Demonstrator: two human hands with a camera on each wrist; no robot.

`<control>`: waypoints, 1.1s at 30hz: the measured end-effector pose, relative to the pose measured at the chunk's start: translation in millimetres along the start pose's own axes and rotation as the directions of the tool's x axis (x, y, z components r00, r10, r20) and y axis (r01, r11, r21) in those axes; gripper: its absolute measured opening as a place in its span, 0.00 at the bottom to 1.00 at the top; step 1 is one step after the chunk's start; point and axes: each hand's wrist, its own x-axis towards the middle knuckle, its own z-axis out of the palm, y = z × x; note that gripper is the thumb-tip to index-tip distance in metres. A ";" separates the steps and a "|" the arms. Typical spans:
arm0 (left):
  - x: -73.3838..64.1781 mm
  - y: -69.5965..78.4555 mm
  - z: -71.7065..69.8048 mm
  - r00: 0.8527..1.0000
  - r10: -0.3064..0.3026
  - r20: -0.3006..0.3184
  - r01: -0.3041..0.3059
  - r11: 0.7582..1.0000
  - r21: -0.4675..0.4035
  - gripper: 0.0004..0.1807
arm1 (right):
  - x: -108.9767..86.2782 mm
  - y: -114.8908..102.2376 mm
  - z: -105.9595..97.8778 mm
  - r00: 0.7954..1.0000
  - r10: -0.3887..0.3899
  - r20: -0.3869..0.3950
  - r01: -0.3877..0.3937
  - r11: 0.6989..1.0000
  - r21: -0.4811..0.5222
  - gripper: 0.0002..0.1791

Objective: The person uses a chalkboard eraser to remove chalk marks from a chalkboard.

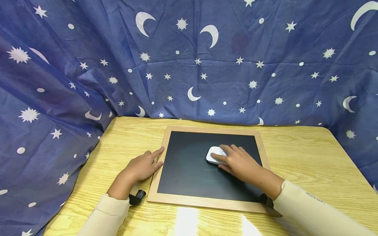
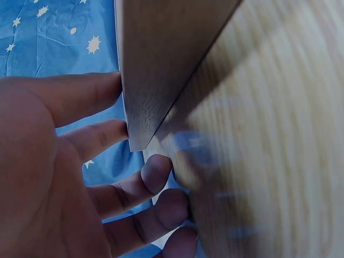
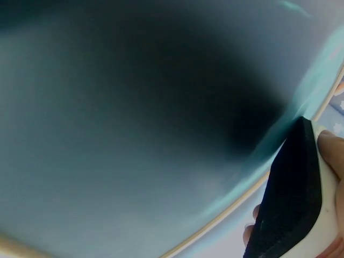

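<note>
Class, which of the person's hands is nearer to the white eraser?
Right: the right hand grips the white eraser over the blackboard; the left hand is apart, touching the left side of the wooden frame.

The white, black-padded eraser [image 1: 215, 150] is mid-board; the wood-framed blackboard [image 1: 184, 164] lies flat, green-streaked.

Two hands [image 1: 142, 167] [image 1: 240, 164], two sleeves [image 1: 107, 213] [image 1: 319, 209], two wrist cameras [image 1: 137, 197] [image 1: 266, 200], one board [image 1: 183, 164], one eraser [image 1: 215, 149], three faint lines [image 1: 210, 169], one counter [image 1: 310, 157]
</note>
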 end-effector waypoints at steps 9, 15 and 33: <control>-1.2 -2.8 -1.1 1.000 0.000 -0.001 0.000 1.000 0.001 0.34 | -20.3 11.8 -4.2 1.000 0.031 0.005 -0.031 1.000 -0.002 0.25; -1.8 -3.3 -1.5 1.000 -0.005 -0.002 0.005 1.000 -0.005 0.34 | -14.1 8.6 -2.3 1.000 0.002 -0.012 -0.003 1.000 -0.005 0.24; -1.8 1.7 -1.3 1.000 0.005 -0.001 -0.005 1.000 -0.011 0.34 | 26.1 -23.6 8.2 0.998 -0.057 0.012 0.057 0.998 0.029 0.24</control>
